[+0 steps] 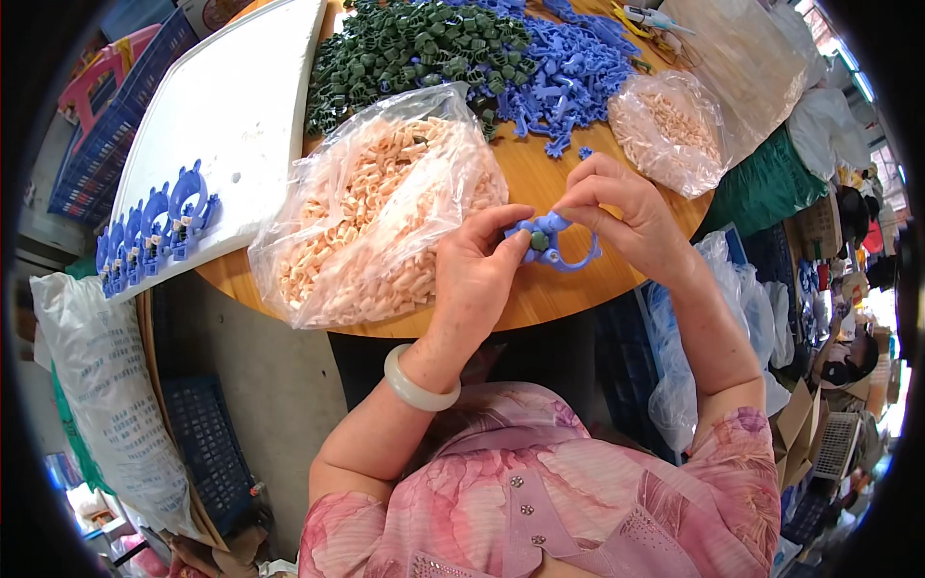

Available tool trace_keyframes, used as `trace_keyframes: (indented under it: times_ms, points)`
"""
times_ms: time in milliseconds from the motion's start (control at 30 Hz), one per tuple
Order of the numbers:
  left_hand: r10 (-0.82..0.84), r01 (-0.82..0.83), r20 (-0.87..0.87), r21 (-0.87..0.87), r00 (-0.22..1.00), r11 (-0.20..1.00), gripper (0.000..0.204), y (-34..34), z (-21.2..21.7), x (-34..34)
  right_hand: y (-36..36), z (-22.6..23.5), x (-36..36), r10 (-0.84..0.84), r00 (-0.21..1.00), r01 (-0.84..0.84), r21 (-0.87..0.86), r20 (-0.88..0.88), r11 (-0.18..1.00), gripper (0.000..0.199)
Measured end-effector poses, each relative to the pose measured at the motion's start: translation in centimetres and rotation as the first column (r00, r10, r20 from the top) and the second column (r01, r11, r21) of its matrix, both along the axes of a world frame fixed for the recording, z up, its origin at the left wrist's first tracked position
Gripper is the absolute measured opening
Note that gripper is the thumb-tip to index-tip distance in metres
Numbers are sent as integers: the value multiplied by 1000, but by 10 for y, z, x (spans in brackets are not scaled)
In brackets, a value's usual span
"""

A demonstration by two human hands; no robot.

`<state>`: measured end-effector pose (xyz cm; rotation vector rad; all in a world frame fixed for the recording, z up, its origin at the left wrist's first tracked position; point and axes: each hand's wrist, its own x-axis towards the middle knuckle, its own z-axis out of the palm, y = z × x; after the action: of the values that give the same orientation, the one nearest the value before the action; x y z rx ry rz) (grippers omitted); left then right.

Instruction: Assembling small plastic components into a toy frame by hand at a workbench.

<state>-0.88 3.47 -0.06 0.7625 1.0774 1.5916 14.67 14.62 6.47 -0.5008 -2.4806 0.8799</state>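
Observation:
Both hands meet over the near edge of a round wooden table (540, 188). My left hand (477, 265) and my right hand (621, 212) together grip one blue plastic ring-shaped part (559, 246) with a small green piece pressed at its middle. The left thumb lies on the green piece. A pale bangle circles my left wrist. A clear bag of small peach plastic pieces (371, 217) lies just left of my left hand.
A pile of green parts (414, 53) and a pile of blue parts (568, 67) lie at the table's far side. A second, smaller peach bag (670, 130) sits at the right. A white foam board (226, 116) at the left carries a row of assembled blue parts (154, 226). Blue crates and sacks stand below.

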Motion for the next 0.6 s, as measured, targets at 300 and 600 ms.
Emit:
trace_keyframes:
  times_ms: [300,600]
  points:
    - [-12,14,50,-29,999,999,23,1,0,0,-4,7,4,46,997,-56,171,65,984,19]
    - [-31,31,127,-2,991,1000,22,0,1,-1,-2,7,1,78,995,-95,354,63,931,25]
